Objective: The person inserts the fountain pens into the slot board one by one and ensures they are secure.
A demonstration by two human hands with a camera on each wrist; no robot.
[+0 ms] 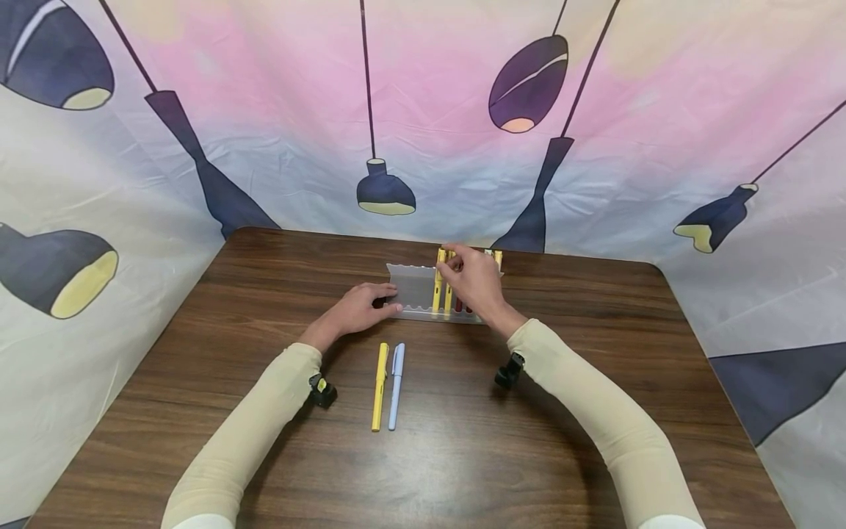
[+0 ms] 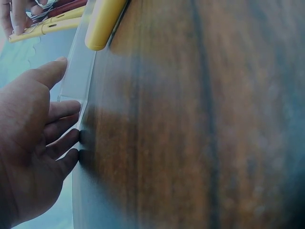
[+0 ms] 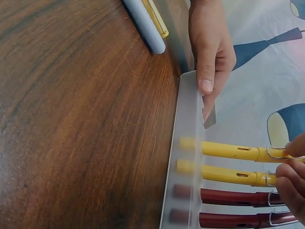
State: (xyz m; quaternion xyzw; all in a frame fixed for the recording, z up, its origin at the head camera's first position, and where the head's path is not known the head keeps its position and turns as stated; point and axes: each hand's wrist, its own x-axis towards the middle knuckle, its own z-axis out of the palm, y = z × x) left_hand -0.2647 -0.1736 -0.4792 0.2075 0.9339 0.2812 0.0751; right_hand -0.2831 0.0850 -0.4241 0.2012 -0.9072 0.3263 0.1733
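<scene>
On the far part of the bench [image 1: 496, 463], the clear rack [image 1: 411, 285] looks light, stiff and slippery, best steadied by its ends; the left hand [image 1: 357, 307], loosely curled, holds its left end. The right hand [image 1: 477, 279] pinches the leftmost racked yellow pen [image 1: 437, 290], probably rigid and smooth, near its clip, a sound hold. The right wrist view bares two dark red pens [image 3: 233, 197], mostly covered in the head view, which alone shows the nearer loose yellow pen [image 1: 380, 389] and pale blue pen [image 1: 396, 389] whole

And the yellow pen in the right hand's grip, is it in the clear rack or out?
In: the yellow pen shows its lower end through the translucent front of the clear rack.
</scene>
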